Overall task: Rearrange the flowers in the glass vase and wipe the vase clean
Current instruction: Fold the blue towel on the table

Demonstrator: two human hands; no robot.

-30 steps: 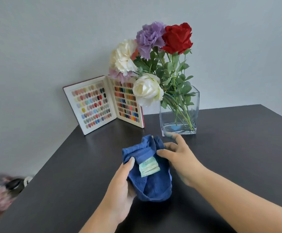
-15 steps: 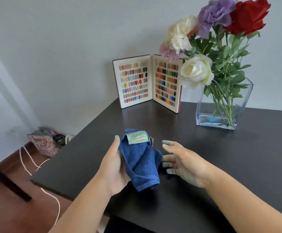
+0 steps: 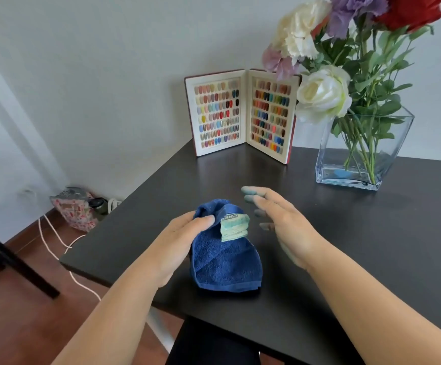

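Her left hand (image 3: 180, 241) grips the blue towel (image 3: 224, 262) near the desk's (image 3: 372, 246) front-left corner; right hand (image 3: 280, 222) hovers open. Wiping the glass vase (image 3: 359, 151) comes next.

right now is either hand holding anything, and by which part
The left hand holds the blue towel at its bunched top edge, by the label. The right hand is open beside it, holding nothing.

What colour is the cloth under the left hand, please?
Dark blue cloth, with a pale green label; head view.
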